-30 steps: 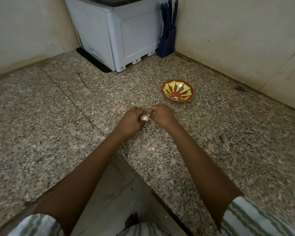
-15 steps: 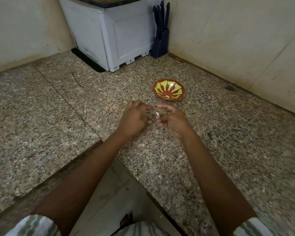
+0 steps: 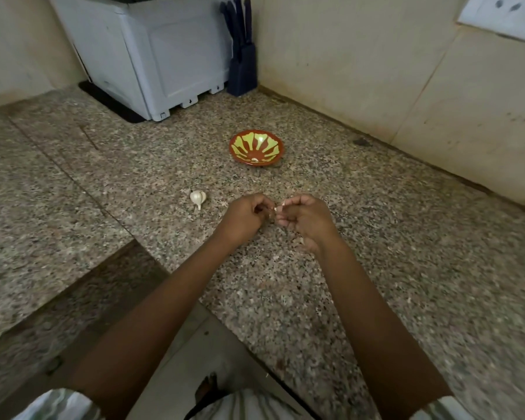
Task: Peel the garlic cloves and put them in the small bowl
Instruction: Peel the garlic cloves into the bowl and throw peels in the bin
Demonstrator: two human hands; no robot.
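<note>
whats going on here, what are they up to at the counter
A person is peeling garlic over a speckled granite counter. The left hand and right hand meet on a small pale garlic clove, each with a pinching grip. A white garlic bulb lies on the counter left of the hands. The small red-and-yellow patterned bowl sits farther back, with what looks like one pale piece inside.

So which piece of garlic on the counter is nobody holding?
The garlic bulb, lying loose to the left of the left hand; the small clove is pinched between that hand and the right hand.
</note>
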